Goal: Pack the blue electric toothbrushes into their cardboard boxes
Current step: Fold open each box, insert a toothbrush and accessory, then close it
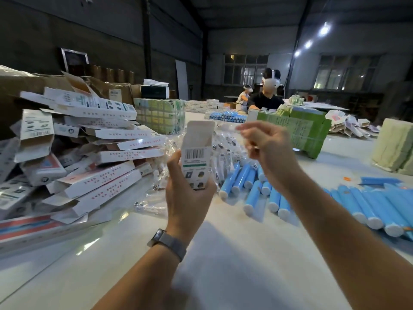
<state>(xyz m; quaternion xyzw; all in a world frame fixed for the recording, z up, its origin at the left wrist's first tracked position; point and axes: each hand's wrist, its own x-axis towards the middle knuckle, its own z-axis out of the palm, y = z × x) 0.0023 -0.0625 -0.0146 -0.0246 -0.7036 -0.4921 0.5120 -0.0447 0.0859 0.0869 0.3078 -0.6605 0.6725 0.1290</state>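
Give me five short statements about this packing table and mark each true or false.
1. The left hand grips a box with its top flap open. True.
2. The right hand holds a blue toothbrush. False: its fingers pinch something small and blurred, not a toothbrush.
3. Blue toothbrushes lie on the table right of the box. True.
4. The box pile sits on the right. False: left.
5. The watch is on the right wrist. False: left wrist.

barcode on held box point(195, 162), digits blurred, red print on piled boxes point(107, 153) unreadable
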